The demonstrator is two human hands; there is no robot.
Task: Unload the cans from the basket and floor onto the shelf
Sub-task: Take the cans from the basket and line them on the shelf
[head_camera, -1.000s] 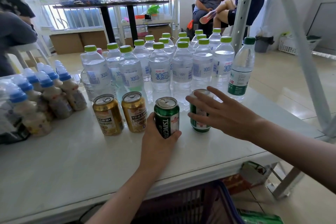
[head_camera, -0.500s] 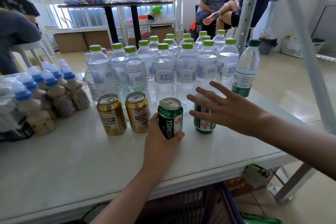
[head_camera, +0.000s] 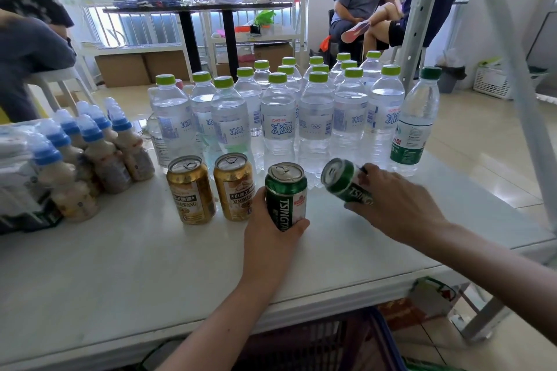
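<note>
Two gold cans stand side by side on the white shelf. To their right my left hand grips an upright green Tsingtao can from the front. My right hand holds a second green can, which tilts to the left with its top facing the first green can. The purple basket shows below the shelf's front edge; its contents are hidden.
Several clear water bottles with green caps fill the back of the shelf. Small blue-capped drink bottles and a wrapped pack crowd the left. A shelf post rises at the right. People sit beyond the shelf.
My right hand was open over the right green can standing upright; now it grips that can and has tipped it leftward. The left hand stays on its can.
</note>
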